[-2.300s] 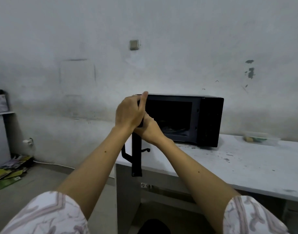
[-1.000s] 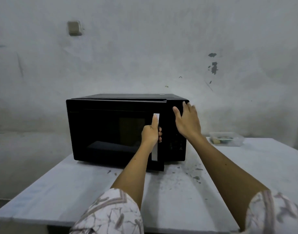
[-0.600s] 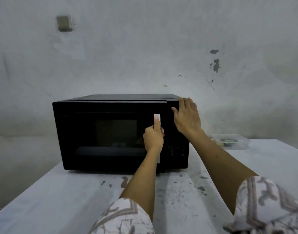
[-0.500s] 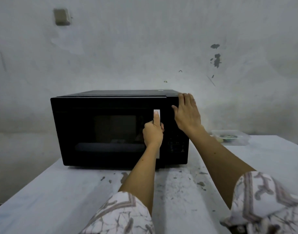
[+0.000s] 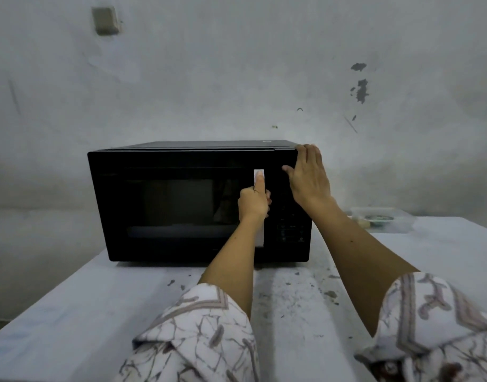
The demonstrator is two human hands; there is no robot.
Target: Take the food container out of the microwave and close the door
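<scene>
Black microwave, glossy dark door, with a white handle strip down its front. The table is pale grey-white, speckled with dark flecks. Sleeves are white with a taupe marbled, banded print. The wall is dull grey with darker chipped patches. A clear container shows green and yellow inside.

Microwave blocks centre; table front clear.

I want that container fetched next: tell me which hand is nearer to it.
Right. The right hand rests on the microwave's upper right corner, on the side where the container sits on the table. The left hand grips the door handle, farther left.
</scene>
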